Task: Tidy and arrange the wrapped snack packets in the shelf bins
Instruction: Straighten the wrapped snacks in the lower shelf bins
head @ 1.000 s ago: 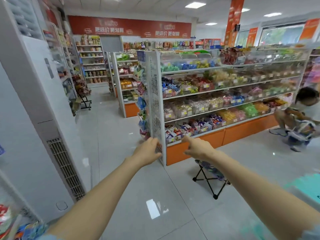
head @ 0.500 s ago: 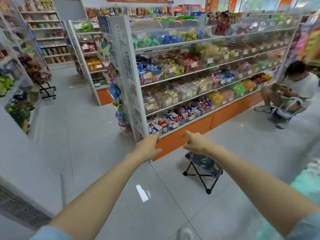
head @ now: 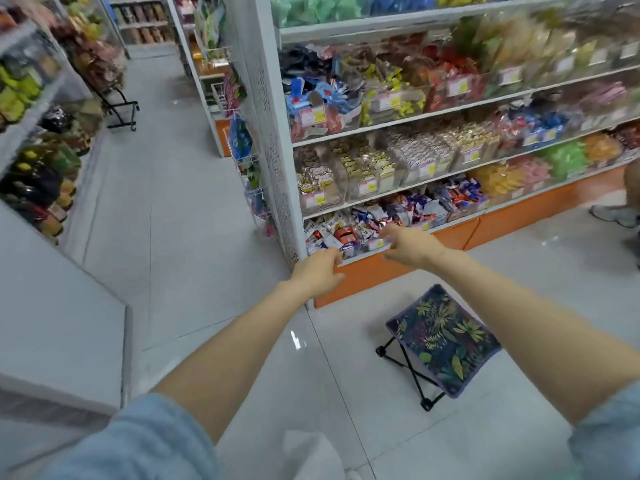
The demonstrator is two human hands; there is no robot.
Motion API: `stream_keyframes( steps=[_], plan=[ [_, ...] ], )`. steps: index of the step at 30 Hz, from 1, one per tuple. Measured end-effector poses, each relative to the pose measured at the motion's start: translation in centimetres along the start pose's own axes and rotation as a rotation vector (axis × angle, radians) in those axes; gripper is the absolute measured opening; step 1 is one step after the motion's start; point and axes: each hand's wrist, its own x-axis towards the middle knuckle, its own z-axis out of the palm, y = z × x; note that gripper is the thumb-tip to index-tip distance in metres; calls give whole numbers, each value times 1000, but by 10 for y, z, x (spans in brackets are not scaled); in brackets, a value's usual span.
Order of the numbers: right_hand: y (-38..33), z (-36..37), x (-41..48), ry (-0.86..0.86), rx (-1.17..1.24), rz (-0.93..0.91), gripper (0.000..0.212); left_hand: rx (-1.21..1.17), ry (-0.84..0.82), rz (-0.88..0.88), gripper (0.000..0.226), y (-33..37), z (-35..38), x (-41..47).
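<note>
My right hand (head: 412, 247) nearly reaches the snack packets (head: 346, 233), left hand (head: 318, 273) farther back (both hands loose, empty).

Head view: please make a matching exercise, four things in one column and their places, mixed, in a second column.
Things
1. folding stool
2. left hand
3. right hand
4. black trolley

Places
A. before the lowest shelf bins, fingers spread
B. far down the aisle, upper left
C. on the floor, before the orange base
D. by the shelf's corner post, holding nothing

Pairs: 1-C, 2-D, 3-A, 4-B
</note>
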Motion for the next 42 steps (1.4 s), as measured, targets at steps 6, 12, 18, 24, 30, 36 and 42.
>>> stream_keyframes(
  steps=[6,12,18,24,30,36,42],
  plan=[
    [45,-3,94,-73,13,0,42,-53,-29,-60,31,-20,4,101],
    [99,-4,202,-185,-17,29,46,-90,-50,-74,26,-44,13,219],
    [142,-17,285,-259,-3,62,45,-76,-118,-106,35,-50,9,304],
    [166,-31,338,-340,-30,62,46,-78,-156,-139,32,-56,7,350],
    [176,-29,385,-420,-66,45,48,-108,-143,-167,30,-65,12,378],
    [182,-4,433,-507,-72,-46,41,-133,-175,-245,34,-73,25,396],
    [204,-2,474,-582,-217,-204,43,-181,-130,-403,11,-59,44,437]
  ],
)
